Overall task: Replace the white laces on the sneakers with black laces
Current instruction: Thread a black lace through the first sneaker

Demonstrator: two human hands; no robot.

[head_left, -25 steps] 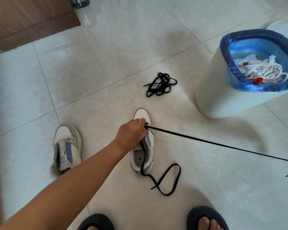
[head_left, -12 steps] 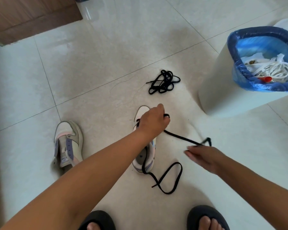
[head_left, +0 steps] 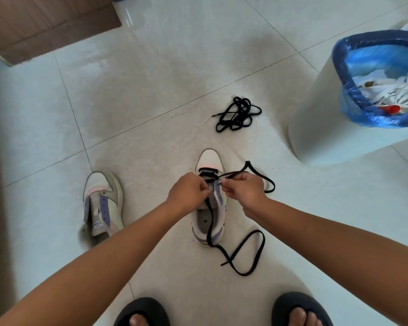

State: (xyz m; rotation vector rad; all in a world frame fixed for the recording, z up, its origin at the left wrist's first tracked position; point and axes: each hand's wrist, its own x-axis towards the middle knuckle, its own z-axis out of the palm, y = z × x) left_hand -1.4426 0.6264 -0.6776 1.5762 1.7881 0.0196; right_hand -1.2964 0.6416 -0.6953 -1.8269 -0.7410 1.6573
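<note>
On the tile floor [head_left: 151, 67] right in front of your feet stands the sneaker [head_left: 209, 208] you are lacing, toe pointing away from you. A black lace [head_left: 243, 250] already crosses its lowest eyelets near the toe. One end runs back over the tongue, drops off the heel and lies in a loop on the floor behind the shoe. The other end swings out to the right of the shoe in a second loop and comes back to your right hand [head_left: 245, 191], whose thumb and forefinger pinch the lace near its tip, just above the eyelets on the right side. Your left hand [head_left: 189, 191] sits against the left side of the same shoe, its fingers curled and pinching there, but you cannot tell whether they have the lace or the eyelet flap.

Well to the left stands the second sneaker [head_left: 103, 205], with no lace in it and its tongue open. Beyond the shoe you are working on lies a bundled spare black lace [head_left: 237, 114], apart from everything else. To the far right is a white bin [head_left: 316, 114] lined with a blue bag [head_left: 344, 74], with the white laces [head_left: 396, 95] lying inside on other rubbish. Your two dark slippers [head_left: 143, 311] show at the bottom edge, and a wooden panel [head_left: 45, 22] fills the upper left corner.
</note>
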